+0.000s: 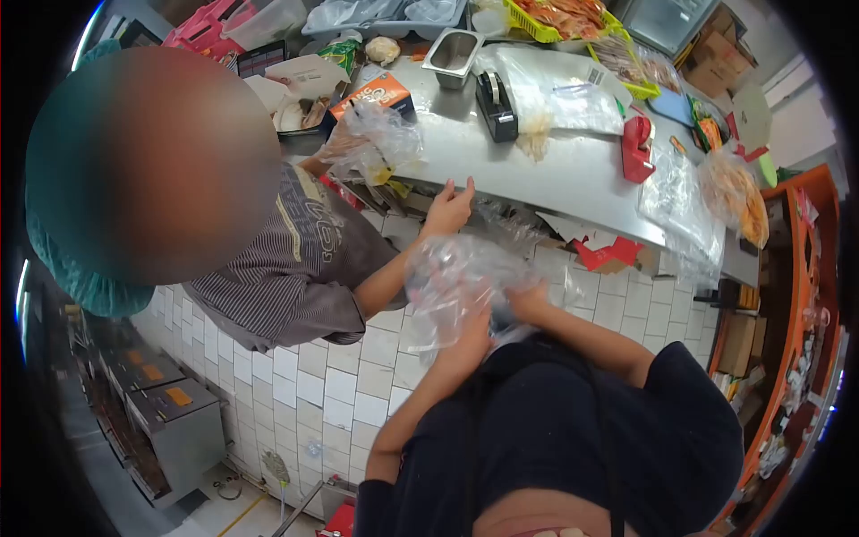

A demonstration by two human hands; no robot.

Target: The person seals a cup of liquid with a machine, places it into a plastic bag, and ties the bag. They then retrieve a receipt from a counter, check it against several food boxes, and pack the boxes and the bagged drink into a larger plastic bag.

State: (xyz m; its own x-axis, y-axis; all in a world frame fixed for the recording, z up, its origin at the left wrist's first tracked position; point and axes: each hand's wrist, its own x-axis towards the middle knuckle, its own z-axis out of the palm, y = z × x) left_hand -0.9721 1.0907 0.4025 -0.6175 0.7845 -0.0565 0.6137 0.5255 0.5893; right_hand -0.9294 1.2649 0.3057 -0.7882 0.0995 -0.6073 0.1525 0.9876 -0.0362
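A crumpled clear plastic bag [447, 273] is bunched in front of my body, over the gap between me and the steel table. My left hand [471, 344] is closed on its lower side. My right hand [530, 302] grips the bag from the right, fingers partly hidden by the film. Just beyond the bag, a co-worker's hand [450, 209] reaches in with fingers apart. The co-worker's other hand is at a second clear plastic bag [380, 143] by the table's left end.
On the steel table [559, 170] stand a black tape dispenser [497, 107], a red tape dispenser [637, 150], a metal container [454, 57] and flat clear bags [559, 89]. The co-worker [286, 242] stands close at left. Orange shelving [792, 313] is on the right.
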